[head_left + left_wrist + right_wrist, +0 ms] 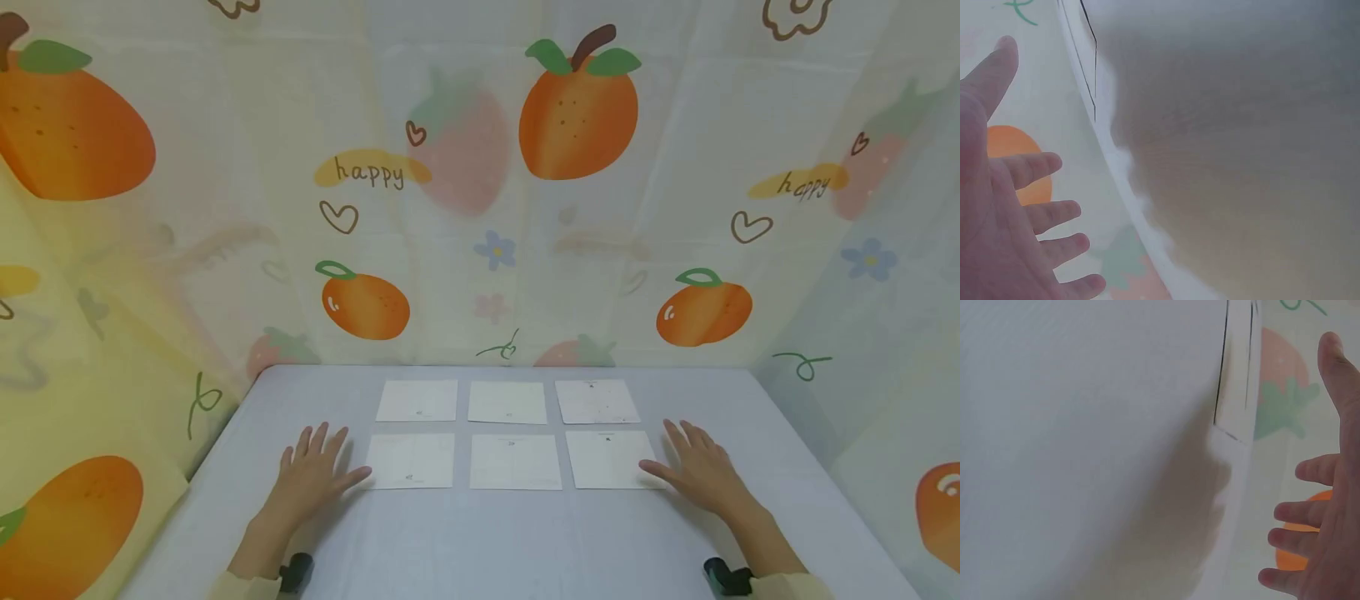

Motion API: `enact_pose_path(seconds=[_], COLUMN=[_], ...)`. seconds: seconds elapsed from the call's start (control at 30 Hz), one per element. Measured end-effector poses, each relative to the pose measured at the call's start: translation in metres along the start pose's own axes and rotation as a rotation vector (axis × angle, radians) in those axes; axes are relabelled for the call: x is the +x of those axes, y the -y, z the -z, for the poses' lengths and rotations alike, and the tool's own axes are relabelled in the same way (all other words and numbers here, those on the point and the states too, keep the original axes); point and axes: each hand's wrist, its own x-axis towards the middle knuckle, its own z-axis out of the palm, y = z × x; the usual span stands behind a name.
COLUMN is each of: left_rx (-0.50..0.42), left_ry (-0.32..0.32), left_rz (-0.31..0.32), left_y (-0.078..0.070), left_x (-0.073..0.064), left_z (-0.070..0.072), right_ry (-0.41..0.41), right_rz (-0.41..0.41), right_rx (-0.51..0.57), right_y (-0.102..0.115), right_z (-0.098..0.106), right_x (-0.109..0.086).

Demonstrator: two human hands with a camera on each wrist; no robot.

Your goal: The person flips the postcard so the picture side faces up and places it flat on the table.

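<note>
Several white rectangular cards lie in two rows on the table, each with small faint marks. My left hand (311, 475) is held over the table with fingers spread, its thumb tip by the front left card (410, 461). On the other side my right hand (699, 468) has its fingers spread too, and its thumb overlaps the front right card (609, 458). Between those two lies the front middle card (515, 462). Behind sit the back left card (416, 401), the back middle card (507, 402) and the back right card (597, 402). Neither hand holds anything.
A pale cloth covers the table (510, 542). Behind and beside it hangs a curtain (465, 250) printed with oranges, strawberries and hearts. Dark wrist devices show at the left wrist (296, 572) and the right wrist (726, 577).
</note>
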Motion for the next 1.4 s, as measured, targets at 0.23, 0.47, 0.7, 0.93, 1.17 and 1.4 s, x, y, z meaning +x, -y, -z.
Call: enact_pose_path(seconds=[0.23, 0.47, 0.7, 0.93, 1.17, 1.4], left_rx=[-0.047, -0.080, -0.096, -0.107, -0.146, -0.173], left_ry=[0.058, 0.087, 0.104, 0.115, 0.143, 0.181], left_rz=[0.017, 0.018, 0.010, 0.025, 0.051, 0.089], left_y=[-0.001, -0.006, -0.011, -0.018, -0.019, -0.021], left_x=[0.005, 0.009, 0.012, 0.016, 0.028, 0.037], left_z=[-0.002, -0.004, -0.005, 0.001, -0.002, -0.007], right_ry=[0.018, 0.027, 0.032, 0.049, 0.062, 0.115], right_rz=[0.016, 0.035, 0.057, 0.083, 0.127, 0.131], right_rx=[0.033, 0.053, 0.075, 0.110, 0.117, 0.138], right_y=[0.014, 0.028, 0.038, 0.050, 0.060, 0.076], right_z=[0.003, -0.001, -0.004, -0.004, -0.005, -0.010], right_x=[0.006, 0.014, 0.022, 0.028, 0.036, 0.049])
